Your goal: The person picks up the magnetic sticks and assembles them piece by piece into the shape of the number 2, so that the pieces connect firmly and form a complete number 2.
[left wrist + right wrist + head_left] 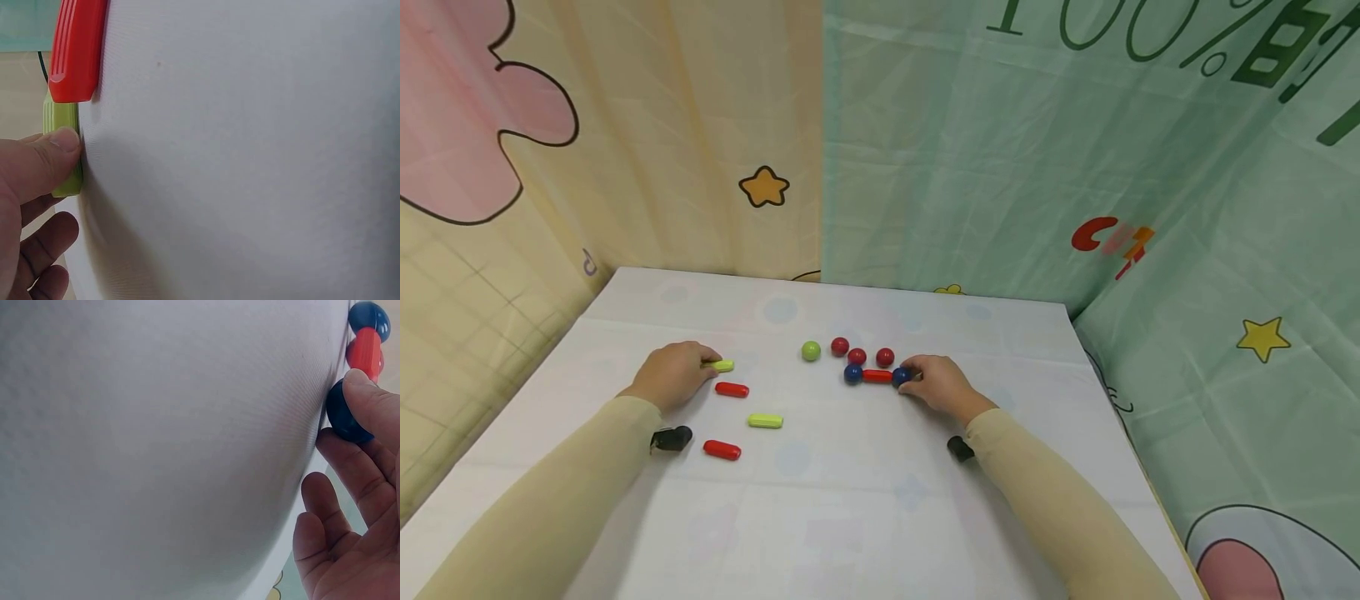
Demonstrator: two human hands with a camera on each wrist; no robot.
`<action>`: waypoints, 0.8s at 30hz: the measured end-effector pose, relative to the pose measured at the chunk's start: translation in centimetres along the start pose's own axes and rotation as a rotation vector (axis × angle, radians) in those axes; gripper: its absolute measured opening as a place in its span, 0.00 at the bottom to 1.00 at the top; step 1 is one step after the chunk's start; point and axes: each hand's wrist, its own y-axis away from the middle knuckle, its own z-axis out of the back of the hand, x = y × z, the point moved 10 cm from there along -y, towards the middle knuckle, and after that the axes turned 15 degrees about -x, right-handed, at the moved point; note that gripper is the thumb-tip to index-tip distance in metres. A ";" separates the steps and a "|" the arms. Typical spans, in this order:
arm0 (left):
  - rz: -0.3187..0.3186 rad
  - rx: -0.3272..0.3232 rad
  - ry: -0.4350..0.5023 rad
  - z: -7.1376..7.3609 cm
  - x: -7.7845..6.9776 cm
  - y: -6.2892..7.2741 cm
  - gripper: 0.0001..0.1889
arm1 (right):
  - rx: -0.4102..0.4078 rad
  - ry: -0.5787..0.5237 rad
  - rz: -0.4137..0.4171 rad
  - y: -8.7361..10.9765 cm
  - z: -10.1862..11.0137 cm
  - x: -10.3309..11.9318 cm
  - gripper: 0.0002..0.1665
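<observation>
OK, L grip on grn rod

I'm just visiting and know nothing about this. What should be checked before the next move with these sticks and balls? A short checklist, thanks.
1. Left grip pinches a yellow-green stick: ok.
2. Right grip steadies the right-hand blue ball: ok.
3. Red stick lies between that ball and the left-hand blue ball: ok.
4. Those joints are firm: cannot tell.
5. Pinched stick meets the blue-and-red piece: not ok, they are apart.
6. Green ball within view: ok.
</observation>
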 end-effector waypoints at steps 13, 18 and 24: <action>0.047 0.042 0.142 0.1 -2.3 0.4 0.19 | -0.007 -0.003 0.002 0.1 0.1 0.0 0.26; 0.049 0.072 0.159 -0.4 -4.3 0.1 0.18 | -0.004 0.005 0.000 0.1 0.1 0.0 0.26; 0.055 0.107 0.242 -1.2 -6.9 0.1 0.17 | -0.010 0.009 0.014 0.1 0.1 0.1 0.26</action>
